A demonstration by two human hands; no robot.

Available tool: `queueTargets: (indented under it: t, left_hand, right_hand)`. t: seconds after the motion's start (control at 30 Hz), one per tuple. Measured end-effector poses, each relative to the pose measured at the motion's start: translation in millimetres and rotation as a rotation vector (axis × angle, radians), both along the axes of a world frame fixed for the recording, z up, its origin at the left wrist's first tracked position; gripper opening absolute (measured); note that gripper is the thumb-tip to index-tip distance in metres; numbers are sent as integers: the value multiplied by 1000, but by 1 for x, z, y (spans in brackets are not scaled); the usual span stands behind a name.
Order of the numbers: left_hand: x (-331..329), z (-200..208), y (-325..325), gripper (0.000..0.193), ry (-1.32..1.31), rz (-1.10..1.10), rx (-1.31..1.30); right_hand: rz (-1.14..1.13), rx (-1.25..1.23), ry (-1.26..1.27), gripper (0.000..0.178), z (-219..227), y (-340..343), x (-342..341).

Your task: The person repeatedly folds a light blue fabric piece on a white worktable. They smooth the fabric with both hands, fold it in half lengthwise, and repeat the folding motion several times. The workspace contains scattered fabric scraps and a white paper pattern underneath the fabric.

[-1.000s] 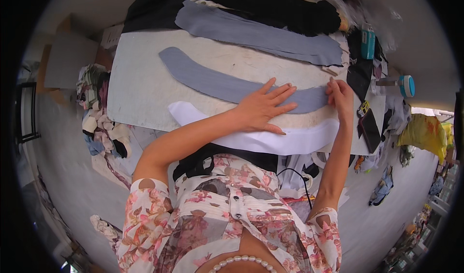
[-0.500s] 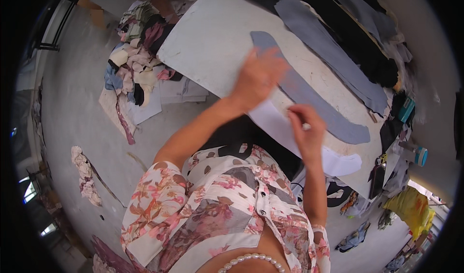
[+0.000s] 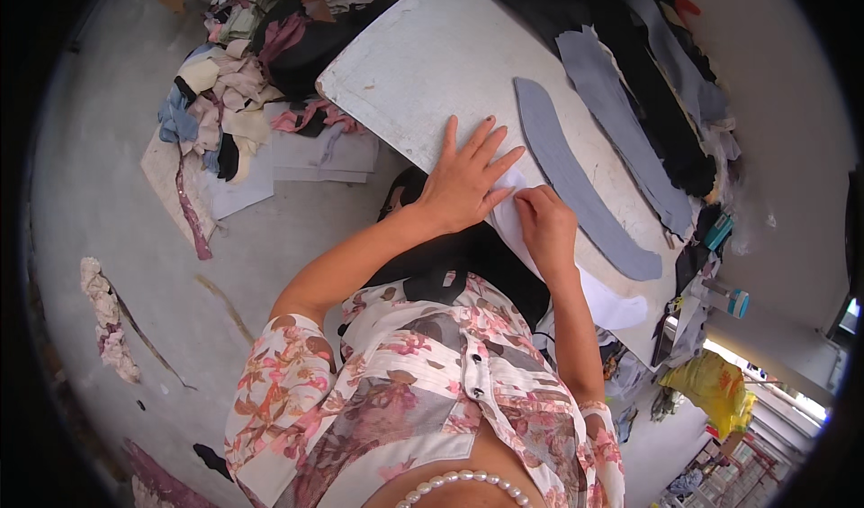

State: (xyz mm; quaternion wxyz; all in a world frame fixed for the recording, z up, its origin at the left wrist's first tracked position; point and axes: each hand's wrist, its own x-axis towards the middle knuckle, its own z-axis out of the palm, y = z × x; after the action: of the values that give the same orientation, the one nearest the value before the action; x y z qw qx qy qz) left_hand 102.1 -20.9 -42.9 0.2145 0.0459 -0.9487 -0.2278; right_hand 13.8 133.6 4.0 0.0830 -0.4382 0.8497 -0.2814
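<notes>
My left hand point(image 3: 461, 186) lies flat with its fingers spread, at the near edge of the white-topped table point(image 3: 423, 53). Its thumb side rests on a curved white strip point(image 3: 610, 303) of cloth or paper. Just to the right, my right hand point(image 3: 549, 233) has thumb and forefinger pinched together over that strip; whatever is between them is too small to make out. Beyond both hands a curved grey-blue fabric strip point(image 3: 580, 179) lies flat, apart from my fingers. My right hand and forearm cover the middle of the white strip.
Grey-blue fabric pieces point(image 3: 621, 121) and black cloth point(image 3: 643, 85) lie along the table's far right side. A teal-capped bottle point(image 3: 736, 303) stands at the right. Fabric scraps point(image 3: 238, 103) are heaped on the left, with papers point(image 3: 315, 157) beneath. A yellow bag point(image 3: 706, 382) sits lower right.
My left hand has come down from over the grey-blue strip onto the white strip at the table edge. My right hand has shifted slightly left, closer to it. The view has also shifted.
</notes>
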Motion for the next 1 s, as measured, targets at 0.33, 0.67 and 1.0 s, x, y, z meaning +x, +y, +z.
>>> queueTargets:
  t: [0.33,0.67,1.0]
  left_hand:
    - [-4,4,4,62,0,28,59]
    - [-41,70,65,28,-129,-320,1463]
    - [-74,102,63,31,7,-213,1401]
  right_hand:
    - [-369,-404,-237,7,19,47,-19]
    - [-109,-450,343,24,54,63,-13]
    - [50,-358,-1067,65,31,157,-64]
